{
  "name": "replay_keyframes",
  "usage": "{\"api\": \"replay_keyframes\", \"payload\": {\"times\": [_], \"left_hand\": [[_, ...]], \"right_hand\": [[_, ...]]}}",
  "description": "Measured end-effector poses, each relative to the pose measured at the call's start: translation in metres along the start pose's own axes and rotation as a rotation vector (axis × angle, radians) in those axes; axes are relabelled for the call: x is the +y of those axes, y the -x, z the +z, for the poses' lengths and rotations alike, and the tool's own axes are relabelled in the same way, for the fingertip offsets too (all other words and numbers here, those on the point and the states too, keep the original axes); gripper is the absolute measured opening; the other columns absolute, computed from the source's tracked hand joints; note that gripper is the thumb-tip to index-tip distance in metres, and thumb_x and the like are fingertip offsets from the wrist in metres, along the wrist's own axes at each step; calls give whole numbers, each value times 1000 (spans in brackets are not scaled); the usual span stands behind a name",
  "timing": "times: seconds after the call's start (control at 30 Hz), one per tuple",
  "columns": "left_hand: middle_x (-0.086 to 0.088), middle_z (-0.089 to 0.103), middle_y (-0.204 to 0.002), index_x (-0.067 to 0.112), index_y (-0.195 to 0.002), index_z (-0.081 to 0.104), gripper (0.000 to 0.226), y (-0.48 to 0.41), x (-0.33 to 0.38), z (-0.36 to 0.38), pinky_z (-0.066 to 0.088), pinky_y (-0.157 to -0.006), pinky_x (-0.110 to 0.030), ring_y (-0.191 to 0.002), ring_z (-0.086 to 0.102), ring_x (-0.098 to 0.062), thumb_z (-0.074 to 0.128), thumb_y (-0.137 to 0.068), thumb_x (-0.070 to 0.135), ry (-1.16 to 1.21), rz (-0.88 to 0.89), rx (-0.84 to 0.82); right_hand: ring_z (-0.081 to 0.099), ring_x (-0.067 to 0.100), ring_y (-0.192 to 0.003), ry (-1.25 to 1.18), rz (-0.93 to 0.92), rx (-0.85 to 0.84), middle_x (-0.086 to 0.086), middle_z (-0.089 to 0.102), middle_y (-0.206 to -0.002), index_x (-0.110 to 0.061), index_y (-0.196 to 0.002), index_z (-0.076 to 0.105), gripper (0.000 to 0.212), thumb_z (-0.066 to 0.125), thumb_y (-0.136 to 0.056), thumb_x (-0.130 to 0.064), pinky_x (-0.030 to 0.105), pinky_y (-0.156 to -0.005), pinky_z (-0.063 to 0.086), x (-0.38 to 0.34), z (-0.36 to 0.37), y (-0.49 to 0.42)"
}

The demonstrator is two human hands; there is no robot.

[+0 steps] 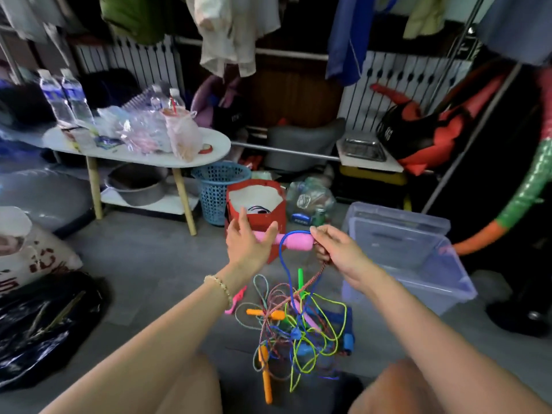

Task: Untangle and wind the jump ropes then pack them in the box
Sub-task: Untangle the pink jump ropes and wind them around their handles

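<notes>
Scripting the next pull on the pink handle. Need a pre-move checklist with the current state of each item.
1. Pink handle supported: ok. The left hand cradles it with straight fingers, and the right hand is at its other end.
2. Braided cord gripped: ok. The right hand pinches it.
3. Handle free of other ropes: not ok. The blue rope loops over it.
4. Cord clear of the tangle: not ok. It runs straight into it.
5. Box open: ok. It sits on the floor at the person's right.

Beaded bracelet (219, 287) around bare left wrist
</notes>
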State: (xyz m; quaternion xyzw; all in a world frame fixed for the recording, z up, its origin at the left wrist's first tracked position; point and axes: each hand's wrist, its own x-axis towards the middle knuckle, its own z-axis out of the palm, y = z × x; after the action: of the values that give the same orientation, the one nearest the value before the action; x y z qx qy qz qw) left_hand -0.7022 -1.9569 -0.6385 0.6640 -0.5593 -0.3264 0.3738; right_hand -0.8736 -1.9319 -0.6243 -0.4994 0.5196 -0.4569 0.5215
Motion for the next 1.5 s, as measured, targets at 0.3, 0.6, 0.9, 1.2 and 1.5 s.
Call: {"api": "replay_keyframes", "payload": {"times": [0.3, 0.6, 0.9, 1.2, 1.5], "left_hand": [[-3, 63, -82, 17, -83, 59, 59, 21, 42, -40, 40, -78, -30, -82, 57, -22, 22, -92, 63, -305, 315, -414], [-1, 62, -77, 11, -90, 60, 46, 1, 65, -79, 42, -69, -32, -70, 55, -18, 48, -91, 55, -226, 405, -236], [5, 61, -96, 14, -113, 55, 49, -1, 127, -81, 51, -67, -24, -80, 61, -9, 32, -96, 54, 357, 137, -238], [-2, 74, -97, 4, -89, 66, 4, 39, 104, -48, 56, -81, -26, -84, 69, -14, 66, -85, 5, 385, 209, -730], [-9, 73, -92, 5, -91, 46, 15, 10, 145, -87, 58, -63, -23, -69, 71, -14, 61, -89, 2, 767, 180, -325]], "right_hand": [[59, 3, -56, 52, -16, -33, -4, 62, -69, -15, -80, 56, 18, 48, -97, -18, 15, -63, 46, -43, -7, 12], [53, 19, -107, 415, 12, 199, 7, 60, -115, -12, -116, 56, 28, 50, -96, -31, 24, -87, 37, -47, -35, -2], [66, 14, -82, 40, -29, -214, -2, 66, -78, -17, -93, 60, 24, 42, -98, -30, 31, -87, 45, -86, 12, 12], [63, 14, -77, -72, -262, 121, 6, 67, -86, -8, -97, 67, 19, 51, -96, -19, 17, -65, 54, -158, -6, 11], [65, 10, -100, 217, 10, -556, 7, 68, -107, -9, -118, 58, 25, 46, -98, -16, 26, -94, 47, -107, 2, 39]]}}
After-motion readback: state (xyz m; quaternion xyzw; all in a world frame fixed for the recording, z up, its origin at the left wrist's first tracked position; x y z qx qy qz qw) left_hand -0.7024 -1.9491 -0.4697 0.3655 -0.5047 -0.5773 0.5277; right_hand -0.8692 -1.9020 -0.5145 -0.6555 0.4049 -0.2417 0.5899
